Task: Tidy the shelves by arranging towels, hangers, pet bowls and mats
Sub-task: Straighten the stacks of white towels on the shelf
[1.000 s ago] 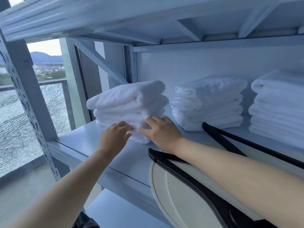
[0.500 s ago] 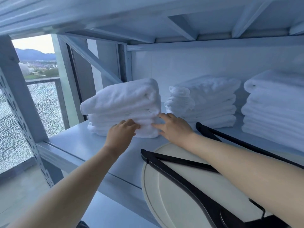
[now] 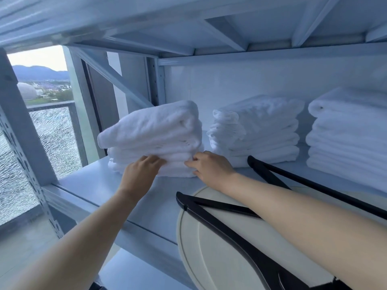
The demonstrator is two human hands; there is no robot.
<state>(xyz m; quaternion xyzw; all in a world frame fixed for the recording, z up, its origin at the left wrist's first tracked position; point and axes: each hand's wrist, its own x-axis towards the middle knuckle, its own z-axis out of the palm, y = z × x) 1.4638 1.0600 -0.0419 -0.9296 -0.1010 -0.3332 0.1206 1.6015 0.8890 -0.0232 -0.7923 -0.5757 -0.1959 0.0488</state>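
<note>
Reaches up with both bare arms to a grey metal shelf (image 3: 100, 191). Lays the left hand (image 3: 142, 172) low on the front face of the left towel stack (image 3: 152, 132), knuckles bent, fingertips buried in the folds; cannot tell whether pinching a fold or only pressing. Curls the right hand (image 3: 209, 166) round the same stack's lower right corner, fingers on the front and thumb below, in a narrow hold on the bottom towels.

Left towel stack toward the left end of the shelf, set slightly askew to the other 2, its top towel bulging forward above both hands. Further right along the back wall: a middle towel stack (image 3: 257, 126) just beside it, then a right towel stack (image 3: 347, 132), all white and folded.

Under the right forearm, 2 black hangers: the front hanger (image 3: 219, 225) across a cream round mat (image 3: 209, 258) jutting past the shelf's front edge, the back hanger (image 3: 314, 185) with its tip near the middle stack's foot.

At far left, a balcony railing of shattered glass (image 3: 52, 139), hills beyond.
</note>
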